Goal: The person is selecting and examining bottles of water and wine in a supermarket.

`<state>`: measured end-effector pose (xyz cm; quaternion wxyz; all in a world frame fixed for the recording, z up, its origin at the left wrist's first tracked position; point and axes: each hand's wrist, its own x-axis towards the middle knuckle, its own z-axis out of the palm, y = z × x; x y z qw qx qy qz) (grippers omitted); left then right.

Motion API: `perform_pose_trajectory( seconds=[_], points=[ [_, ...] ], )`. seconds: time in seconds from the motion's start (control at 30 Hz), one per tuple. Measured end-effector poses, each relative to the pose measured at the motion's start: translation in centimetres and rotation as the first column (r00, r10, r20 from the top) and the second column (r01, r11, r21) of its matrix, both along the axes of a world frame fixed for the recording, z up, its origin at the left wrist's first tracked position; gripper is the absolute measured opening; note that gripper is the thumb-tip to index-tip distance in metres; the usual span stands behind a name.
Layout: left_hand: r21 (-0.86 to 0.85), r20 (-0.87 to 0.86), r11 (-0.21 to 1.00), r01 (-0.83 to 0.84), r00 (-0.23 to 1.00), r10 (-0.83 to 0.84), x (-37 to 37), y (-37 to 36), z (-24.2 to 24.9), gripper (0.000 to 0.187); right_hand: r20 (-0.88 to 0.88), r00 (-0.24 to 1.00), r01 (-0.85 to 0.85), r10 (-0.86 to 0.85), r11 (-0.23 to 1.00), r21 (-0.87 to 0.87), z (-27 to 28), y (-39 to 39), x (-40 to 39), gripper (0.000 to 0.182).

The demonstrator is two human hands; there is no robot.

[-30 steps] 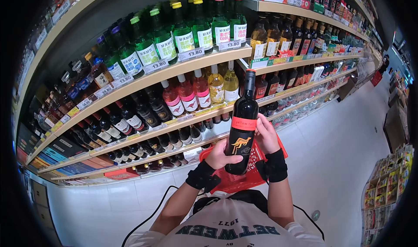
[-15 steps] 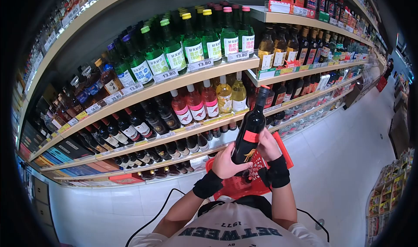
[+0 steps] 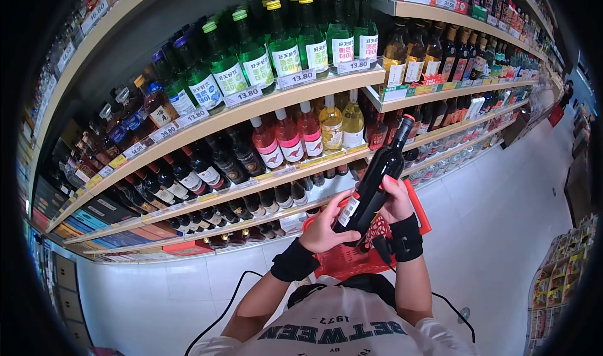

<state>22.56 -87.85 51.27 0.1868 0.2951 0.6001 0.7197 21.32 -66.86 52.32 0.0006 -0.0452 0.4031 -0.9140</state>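
Observation:
A dark wine bottle with a red-topped neck is held tilted in front of me, its neck pointing up and to the right. Around its lower end my left hand is closed, beside a white back label with a barcode. Higher on the body, my right hand grips the bottle from the right side. Black bands wrap both wrists. Below the bottle is a red shopping basket, partly hidden by my hands and the bottle.
Shelves ahead carry green bottles, pink-labelled bottles and dark wine bottles. A wooden shelf edge bears price tags. Pale tiled floor lies to the right, with a snack rack at the far right. A black cable hangs near my left arm.
The bottle has been turned about its length, so the white barcode label shows instead of the red front band. It also leans further to the right.

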Motion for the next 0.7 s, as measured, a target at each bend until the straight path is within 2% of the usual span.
perform_pose_trajectory(
  seconds=[0.03, 0.1, 0.13, 0.2, 0.3, 0.4, 0.47, 0.57, 0.67, 0.7],
  points=[
    [0.072, 0.039, 0.997, 0.012, 0.999, -0.015, 0.2, 0.0, 0.2, 0.102, 0.004, 1.000, -0.009, 0.009, 1.000, 0.006, 0.4, 0.0, 0.0, 0.041],
    [0.086, 0.116, 0.996, 0.002, 0.993, -0.012, 0.4, -0.1, 0.2, 0.101, 0.000, 0.997, -0.078, 0.078, 0.997, -0.014, 0.5, 0.2, -0.2, 0.043],
    [0.092, 0.155, 0.996, -0.001, 0.988, -0.013, 0.6, 0.0, 0.1, 0.101, 0.010, 0.993, -0.116, 0.119, 0.984, -0.137, 0.8, 0.0, -0.2, 0.047],
    [0.154, 0.151, 0.988, -0.018, 0.989, -0.005, 0.8, 0.0, -0.7, 0.101, -0.014, 0.987, -0.156, 0.157, 0.959, -0.238, 1.6, -0.1, 0.1, 0.048],
    [0.223, 0.201, 0.975, 0.011, 0.978, -0.057, 0.2, -0.5, -2.1, 0.104, -0.023, 0.982, -0.187, 0.186, 0.963, -0.196, 2.2, 0.1, 0.5, 0.046],
    [0.373, 0.298, 0.925, 0.077, 0.934, -0.198, 0.4, -0.1, -2.1, 0.109, -0.048, 0.981, -0.190, 0.190, 0.982, 0.004, 1.1, 1.4, 0.1, 0.045],
    [0.471, 0.366, 0.869, 0.152, 0.862, -0.350, 0.6, -0.2, -1.8, 0.101, -0.017, 0.988, -0.151, 0.152, 0.987, 0.063, 1.5, 1.4, 0.3, 0.043],
    [0.616, 0.459, 0.768, 0.173, 0.714, -0.529, 1.3, -0.5, -1.6, 0.095, 0.021, 0.994, -0.111, 0.109, 0.985, 0.129, 2.1, 0.9, 0.8, 0.044],
    [0.748, 0.409, 0.635, 0.194, 0.618, -0.671, 1.1, -0.2, -2.5, 0.091, -0.034, 0.984, -0.167, 0.174, 0.973, 0.160, 1.8, 1.3, 0.5, 0.044],
    [0.729, 0.428, 0.661, 0.177, 0.635, -0.643, 1.1, -0.2, -2.6, 0.095, -0.022, 0.980, -0.195, 0.199, 0.973, 0.126, 2.2, 1.4, 0.5, 0.045]
  ],
)
